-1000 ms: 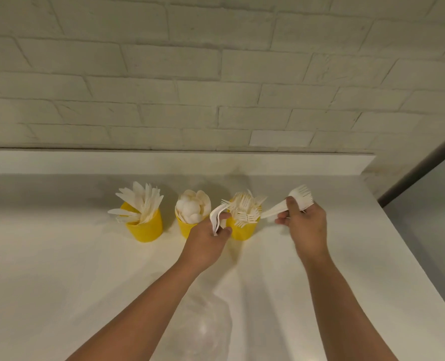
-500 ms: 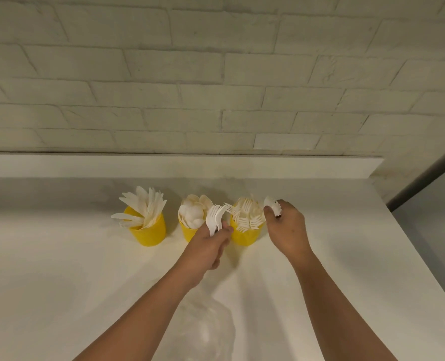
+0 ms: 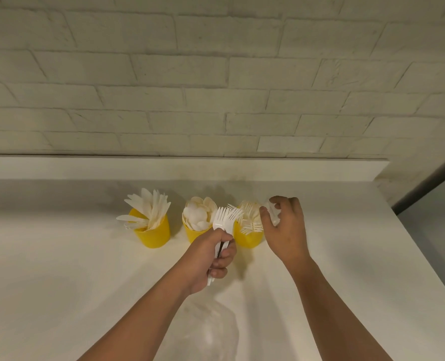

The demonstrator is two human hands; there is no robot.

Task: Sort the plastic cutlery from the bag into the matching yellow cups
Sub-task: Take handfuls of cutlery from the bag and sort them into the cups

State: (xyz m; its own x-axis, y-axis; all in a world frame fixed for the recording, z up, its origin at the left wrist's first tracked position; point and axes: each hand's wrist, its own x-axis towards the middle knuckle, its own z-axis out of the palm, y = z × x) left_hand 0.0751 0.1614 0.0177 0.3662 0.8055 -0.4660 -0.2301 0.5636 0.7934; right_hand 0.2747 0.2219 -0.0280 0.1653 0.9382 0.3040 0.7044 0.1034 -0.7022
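**Forks poised beside their yellow cup at the back of the counter**

My left hand had its fingers curled tight round the handles of a fork bundle. It held the bundle nearly upright, tines up and tipped right toward the fork cup, which stood just beside it and slightly beyond. My right hand hovered at that cup's right rim, fingers curled on a white piece too blurred for me to name. The spoon cup stood just left of the bundle, and the knife cup further left. I judged the left hand nearer for the drop, and the bundle would need turning handles-down into an already crowded cup. The counter ran right to its edge, well apart from the cups. The bag lay between my forearms.
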